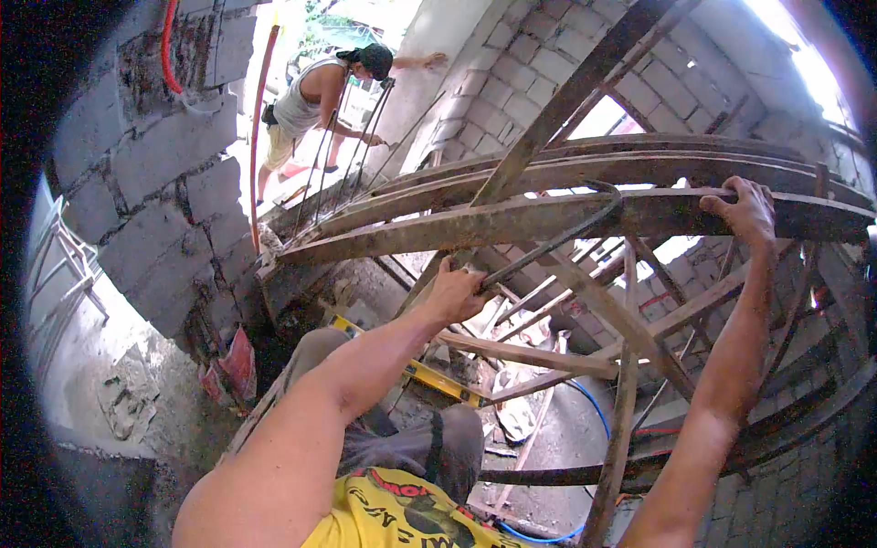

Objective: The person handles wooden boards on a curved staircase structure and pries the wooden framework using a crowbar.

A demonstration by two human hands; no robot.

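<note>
My left hand [459,290] is closed around the lower end of a dark metal bar [548,245], whose bent upper end hooks over the long wooden beam [438,228]. My right hand [744,212] grips the top edge of that same beam farther right, its fingers over the edge. Two more beams [548,173] run parallel just behind it. A slanting timber [571,100] crosses above them. Below my left hand lies a yellow level [438,380], partly hidden by my arm and legs.
At the upper left another person [315,105] leans with one hand on a wall. Upright rebars [333,151] stand near the beams' left end. A block wall [155,192] rises at left. Diagonal braces [621,320], a blue hose [594,406] and rubble lie below.
</note>
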